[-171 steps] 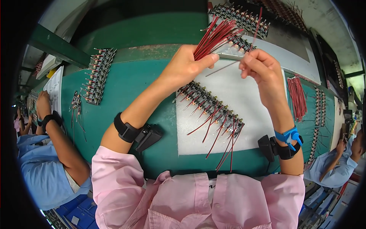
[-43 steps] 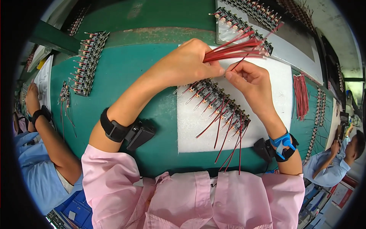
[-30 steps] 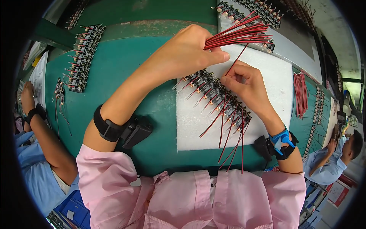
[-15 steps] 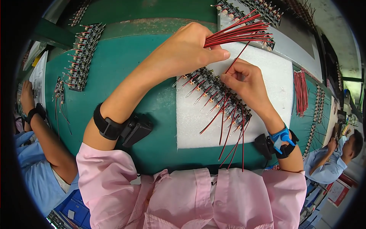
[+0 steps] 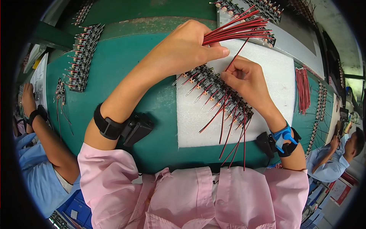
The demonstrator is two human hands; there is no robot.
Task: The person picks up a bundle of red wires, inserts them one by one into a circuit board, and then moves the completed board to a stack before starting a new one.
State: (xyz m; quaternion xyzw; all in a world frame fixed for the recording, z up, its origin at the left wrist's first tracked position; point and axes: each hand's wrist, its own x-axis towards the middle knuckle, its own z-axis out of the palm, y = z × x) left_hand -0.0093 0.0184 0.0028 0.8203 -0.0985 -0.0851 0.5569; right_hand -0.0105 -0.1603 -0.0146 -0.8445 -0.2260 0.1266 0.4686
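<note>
My left hand (image 5: 192,47) is closed round a bundle of red and black wires (image 5: 240,31), whose ends fan out to the upper right. Below and to the right, my right hand (image 5: 244,78) pinches a single red-and-black wire (image 5: 239,51) over a row of small black circuit boards (image 5: 207,84). The wire slants up from the fingers toward the bundle; its lower end is hidden by the hand. The boards lie diagonally on a white foam sheet (image 5: 192,131). Several wires (image 5: 228,133) trail from the boards at the near right end, toward my body.
On the green table mat (image 5: 114,61), another row of boards (image 5: 84,57) lies at the left, beside a small wired cluster (image 5: 60,91). Red wires (image 5: 303,91) and more boards (image 5: 318,110) are at the right. Co-workers in blue (image 5: 49,152) sit on either side.
Both hands keep their grips and barely move. The view has shifted slightly.
</note>
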